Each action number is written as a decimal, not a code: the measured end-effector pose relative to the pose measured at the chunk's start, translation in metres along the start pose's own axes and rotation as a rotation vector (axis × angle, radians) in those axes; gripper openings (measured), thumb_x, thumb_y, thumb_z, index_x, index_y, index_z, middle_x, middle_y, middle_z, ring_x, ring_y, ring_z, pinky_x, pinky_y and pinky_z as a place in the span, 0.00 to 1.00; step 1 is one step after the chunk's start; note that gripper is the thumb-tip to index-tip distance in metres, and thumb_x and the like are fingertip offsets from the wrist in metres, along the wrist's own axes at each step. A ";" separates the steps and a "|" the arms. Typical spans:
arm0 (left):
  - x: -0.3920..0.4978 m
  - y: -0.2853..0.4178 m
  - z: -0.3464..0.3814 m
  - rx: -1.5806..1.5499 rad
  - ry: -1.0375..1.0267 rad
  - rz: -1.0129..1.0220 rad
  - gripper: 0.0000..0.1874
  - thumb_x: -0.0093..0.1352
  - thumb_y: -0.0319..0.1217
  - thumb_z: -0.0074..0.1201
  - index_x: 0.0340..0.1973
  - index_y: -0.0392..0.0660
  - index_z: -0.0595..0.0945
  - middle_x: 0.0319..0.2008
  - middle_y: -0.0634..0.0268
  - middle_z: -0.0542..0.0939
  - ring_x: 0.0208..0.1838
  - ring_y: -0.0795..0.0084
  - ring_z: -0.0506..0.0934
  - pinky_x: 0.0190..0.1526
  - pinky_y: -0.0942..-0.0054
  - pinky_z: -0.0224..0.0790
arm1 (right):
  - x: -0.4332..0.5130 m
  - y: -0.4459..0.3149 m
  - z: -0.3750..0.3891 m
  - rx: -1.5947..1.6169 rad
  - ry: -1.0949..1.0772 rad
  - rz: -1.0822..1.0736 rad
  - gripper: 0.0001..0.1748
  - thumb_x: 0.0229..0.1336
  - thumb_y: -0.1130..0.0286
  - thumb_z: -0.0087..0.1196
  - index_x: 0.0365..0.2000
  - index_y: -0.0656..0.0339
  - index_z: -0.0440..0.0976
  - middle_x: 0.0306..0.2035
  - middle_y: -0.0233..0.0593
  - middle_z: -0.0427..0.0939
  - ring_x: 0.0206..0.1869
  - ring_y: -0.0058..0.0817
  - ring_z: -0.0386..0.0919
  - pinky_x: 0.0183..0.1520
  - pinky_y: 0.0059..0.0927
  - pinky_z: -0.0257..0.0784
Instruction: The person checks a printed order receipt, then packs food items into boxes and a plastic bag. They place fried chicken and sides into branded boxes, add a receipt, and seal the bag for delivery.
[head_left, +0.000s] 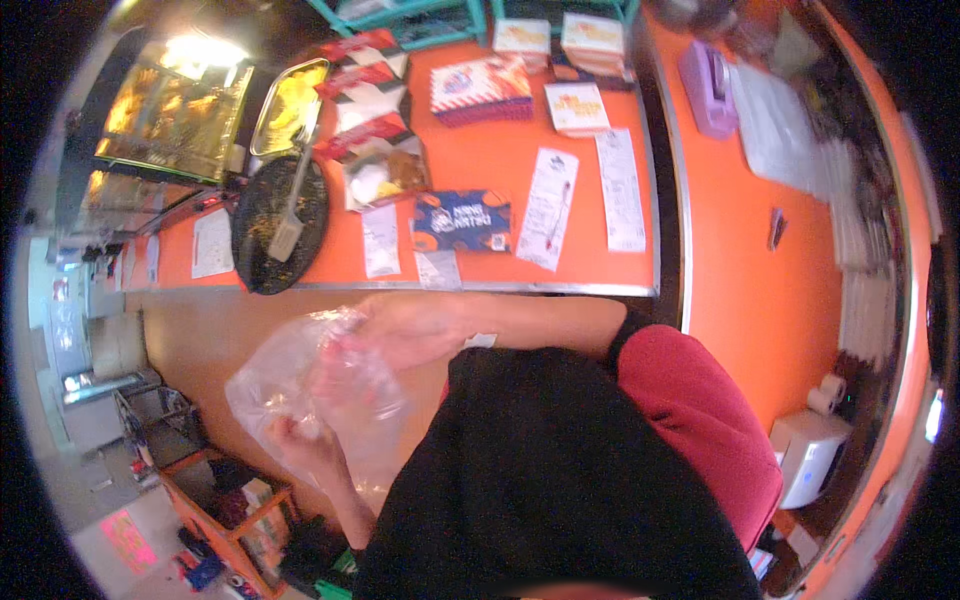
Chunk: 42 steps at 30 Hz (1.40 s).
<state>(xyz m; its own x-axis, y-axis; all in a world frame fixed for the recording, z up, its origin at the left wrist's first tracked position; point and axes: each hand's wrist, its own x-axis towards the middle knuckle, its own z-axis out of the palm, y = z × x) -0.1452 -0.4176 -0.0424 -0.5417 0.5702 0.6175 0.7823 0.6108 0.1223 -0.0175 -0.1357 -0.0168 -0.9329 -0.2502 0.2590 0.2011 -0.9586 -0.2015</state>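
Note:
A clear plastic bag (262, 375) hangs between my two hands, in front of the counter's near edge. At its upper edge, my right hand (397, 330) grips the film, the forearm reaching across from the right. Lower down, my left hand (307, 442) pinches the bag's other side. A reddish patch shows through or on the film; I cannot tell which. Beyond the hands, a closed dark blue printed box (461, 221) lies on the orange counter (480, 165). Left of it stands an open food box (386, 176) with white, yellow and brown food.
A round black pan (277, 225) holding a spatula (289, 229) overhangs the counter edge. Behind it are a metal tray of yellow food (289, 105) and a lit food display (176, 112). Paper slips (551, 210) and stacked boxes (480, 90) occupy the counter. An orange crate (225, 510) stands lower left.

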 end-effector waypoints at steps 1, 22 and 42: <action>-0.005 -0.010 0.013 0.026 -0.052 -0.045 0.17 0.58 0.29 0.55 0.41 0.44 0.68 0.38 0.61 0.67 0.41 0.64 0.67 0.43 0.71 0.62 | -0.005 -0.001 0.002 0.102 0.012 -0.044 0.10 0.52 0.69 0.45 0.28 0.67 0.71 0.34 0.48 0.76 0.43 0.40 0.75 0.51 0.42 0.66; 0.087 0.067 0.036 -1.283 -0.642 -1.377 0.26 0.60 0.25 0.47 0.53 0.46 0.61 0.26 0.64 0.71 0.29 0.67 0.67 0.31 0.67 0.62 | -0.034 -0.017 -0.136 -0.327 0.225 -0.447 0.18 0.48 0.65 0.54 0.40 0.62 0.73 0.34 0.47 0.76 0.37 0.37 0.75 0.39 0.38 0.69; 0.132 0.072 0.113 -2.058 -0.928 -1.138 0.34 0.60 0.23 0.45 0.60 0.50 0.51 0.21 0.65 0.70 0.19 0.72 0.64 0.19 0.70 0.60 | -0.048 -0.036 -0.171 -1.241 0.986 -0.804 0.14 0.42 0.60 0.55 0.15 0.60 0.70 0.15 0.37 0.68 0.19 0.30 0.70 0.26 0.39 0.69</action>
<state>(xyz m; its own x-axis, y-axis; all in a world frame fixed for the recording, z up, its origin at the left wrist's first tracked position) -0.1956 -0.2365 -0.0395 -0.2574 0.8758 -0.4082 -0.8310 0.0149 0.5561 -0.0308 -0.0656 -0.1838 -0.5883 0.7983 0.1291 -0.2391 -0.0192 -0.9708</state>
